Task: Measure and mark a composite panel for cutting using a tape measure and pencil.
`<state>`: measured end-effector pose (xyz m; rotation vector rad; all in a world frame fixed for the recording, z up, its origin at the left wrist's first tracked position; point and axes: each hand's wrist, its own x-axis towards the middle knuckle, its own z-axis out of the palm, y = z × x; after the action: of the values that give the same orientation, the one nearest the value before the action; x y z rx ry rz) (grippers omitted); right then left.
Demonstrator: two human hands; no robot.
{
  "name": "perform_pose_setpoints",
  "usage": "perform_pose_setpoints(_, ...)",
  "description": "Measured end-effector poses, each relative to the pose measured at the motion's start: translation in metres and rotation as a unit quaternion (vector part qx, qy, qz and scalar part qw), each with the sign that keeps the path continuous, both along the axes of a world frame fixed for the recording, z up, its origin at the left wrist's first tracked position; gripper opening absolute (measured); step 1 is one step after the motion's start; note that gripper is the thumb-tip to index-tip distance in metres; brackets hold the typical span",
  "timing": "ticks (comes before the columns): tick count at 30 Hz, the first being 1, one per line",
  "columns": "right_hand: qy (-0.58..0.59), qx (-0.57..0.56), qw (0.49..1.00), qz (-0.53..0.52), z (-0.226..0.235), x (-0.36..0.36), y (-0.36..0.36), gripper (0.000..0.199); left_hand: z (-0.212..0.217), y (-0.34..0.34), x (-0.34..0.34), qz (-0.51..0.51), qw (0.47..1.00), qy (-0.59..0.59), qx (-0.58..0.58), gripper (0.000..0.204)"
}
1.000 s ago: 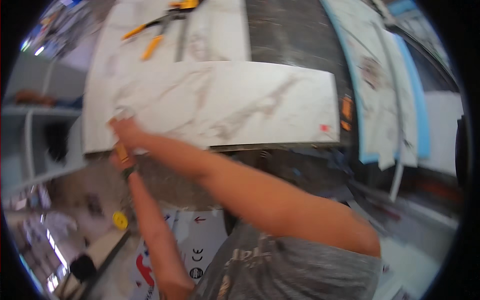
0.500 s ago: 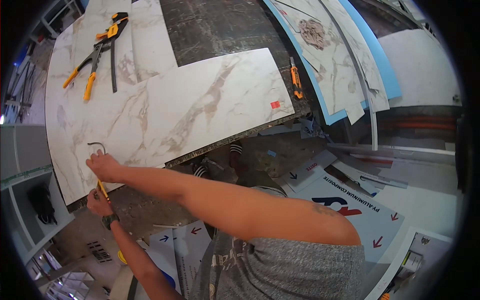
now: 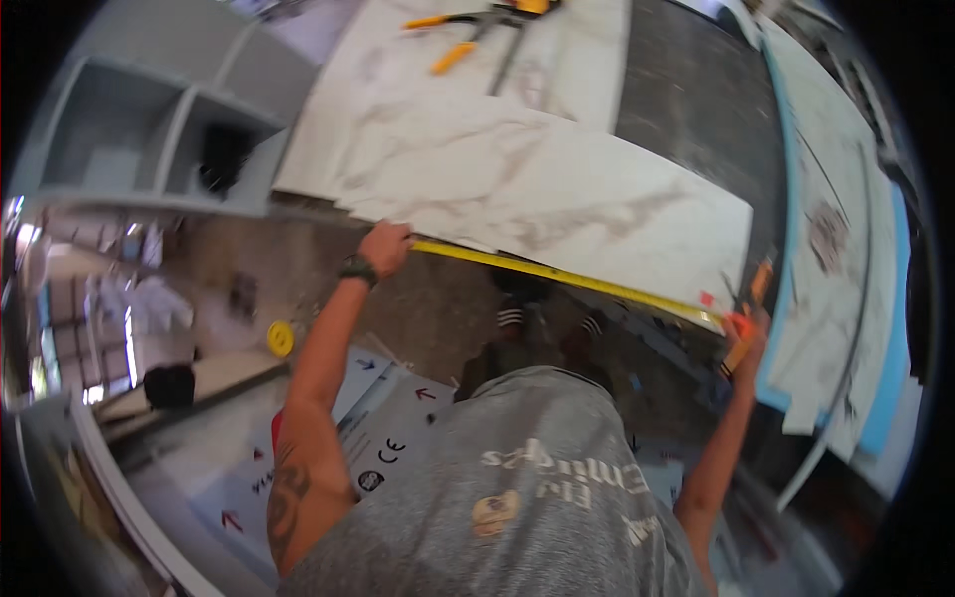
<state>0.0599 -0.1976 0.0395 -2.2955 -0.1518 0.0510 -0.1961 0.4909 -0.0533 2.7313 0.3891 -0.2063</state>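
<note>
A yellow tape measure (image 3: 567, 277) is stretched along the near edge of a white marble-patterned panel (image 3: 597, 204). My left hand (image 3: 386, 249) is closed on the tape's left end, at the panel's edge. At the right end, my right hand (image 3: 748, 343) grips the tape's orange-red case beside the panel corner. A slim yellow-orange piece also shows at the right hand, too blurred to name. Just beyond that hand lies an orange utility knife (image 3: 761, 281). A small red sticker (image 3: 707, 298) marks the panel near its right corner.
A yellow-handled clamp tool (image 3: 487, 30) lies on panels at the far side. Blue-edged panels (image 3: 826, 259) with a crumpled cloth (image 3: 828, 237) stand on the right. Grey open shelving (image 3: 184, 139) is at the left. Printed sheets (image 3: 398, 438) lie on the floor around me.
My hands have parted from the panel's left end: the right has swung far to the right, the tape now spans between them. The view has turned, and the panel appears shifted rightward.
</note>
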Motion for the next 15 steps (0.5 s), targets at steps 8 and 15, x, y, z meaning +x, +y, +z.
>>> perform_pose_setpoints(8, -0.055, -0.176, 0.983, 0.016, -0.003, 0.013, -0.08, 0.036, -0.013, 0.132, -0.036, 0.122, 0.983, -0.08, 0.11, 0.013)
perform_pose_setpoints(15, -0.073, -0.164, 0.982, 0.053, -0.019, 0.024, -0.049, 0.034, -0.01, 0.203, -0.004, 0.145, 0.985, 0.052, 0.072, 0.015)
